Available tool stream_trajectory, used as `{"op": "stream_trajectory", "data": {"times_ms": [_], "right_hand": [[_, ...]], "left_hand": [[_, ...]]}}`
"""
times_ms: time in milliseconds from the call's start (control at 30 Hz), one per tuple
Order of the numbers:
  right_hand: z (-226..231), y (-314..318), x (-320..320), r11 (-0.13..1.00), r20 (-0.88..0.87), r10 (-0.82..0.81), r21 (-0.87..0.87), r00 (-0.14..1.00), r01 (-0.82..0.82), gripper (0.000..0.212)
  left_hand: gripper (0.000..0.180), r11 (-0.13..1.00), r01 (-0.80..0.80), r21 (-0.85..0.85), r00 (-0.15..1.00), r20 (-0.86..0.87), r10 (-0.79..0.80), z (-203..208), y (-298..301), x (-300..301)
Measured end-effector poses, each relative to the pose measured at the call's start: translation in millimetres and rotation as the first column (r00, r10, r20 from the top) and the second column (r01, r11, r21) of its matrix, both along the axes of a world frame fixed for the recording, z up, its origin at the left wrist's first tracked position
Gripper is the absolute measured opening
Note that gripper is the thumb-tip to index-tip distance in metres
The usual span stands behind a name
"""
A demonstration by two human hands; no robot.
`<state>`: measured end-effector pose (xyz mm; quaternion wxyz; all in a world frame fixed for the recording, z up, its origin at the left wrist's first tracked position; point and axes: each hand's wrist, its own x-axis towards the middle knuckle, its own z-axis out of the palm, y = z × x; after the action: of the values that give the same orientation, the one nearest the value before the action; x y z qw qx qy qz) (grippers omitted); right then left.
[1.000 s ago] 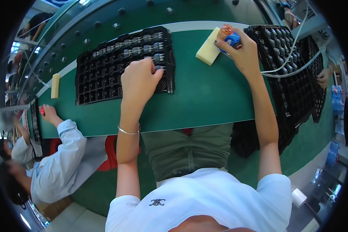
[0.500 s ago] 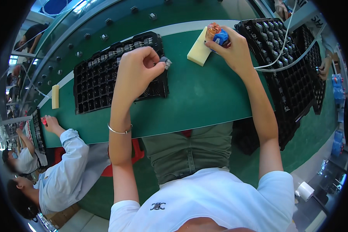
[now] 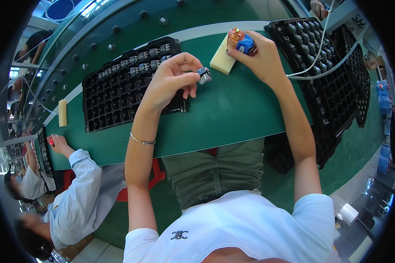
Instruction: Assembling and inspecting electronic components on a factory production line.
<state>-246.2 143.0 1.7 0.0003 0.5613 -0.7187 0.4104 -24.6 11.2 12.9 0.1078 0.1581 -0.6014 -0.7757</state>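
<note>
Between the thumb and fingertips of my left hand (image 3: 174,79) is a small grey metal part (image 3: 203,75), held over the bench to the right of a black compartment tray (image 3: 114,101). Grey parts fill some of the tray's far compartments. My right hand (image 3: 266,56) is closed round a small object, blue and translucent orange (image 3: 245,44), whose kind I cannot make out. It is held above a pale yellow foam block (image 3: 222,61) lying on the green bench top (image 3: 226,109).
To the right, black trays (image 3: 333,94) with grey parts in their far rows overlap, with white tubes (image 3: 314,75) crossing them. Beyond the bench, small parts sit spaced along a green conveyor (image 3: 131,30). At left, a co-worker's hand (image 3: 60,143) holds something red near another yellow block (image 3: 62,113).
My left hand has moved right, away from the tray, bringing the grey part with it, and its fingers have spread a little. The right hand has shifted slightly left with its object.
</note>
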Motion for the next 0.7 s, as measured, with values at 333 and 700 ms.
{"op": "stream_trajectory", "data": {"times_ms": [333,700], "right_hand": [[3.2,1.5,1.1,0.997,0.015,-0.020,0.068,1.000,0.019,0.054],[2.4,1.0,1.4,0.997,0.021,-0.018,0.074,1.000,0.016,0.051]], "left_hand": [[0.030,0.999,-0.053,0.010,0.998,-0.026,0.053,-5.6,2.4,-3.0],[0.027,0.998,-0.059,0.038,0.997,-0.051,0.061,-9.3,1.5,-3.3]]}}
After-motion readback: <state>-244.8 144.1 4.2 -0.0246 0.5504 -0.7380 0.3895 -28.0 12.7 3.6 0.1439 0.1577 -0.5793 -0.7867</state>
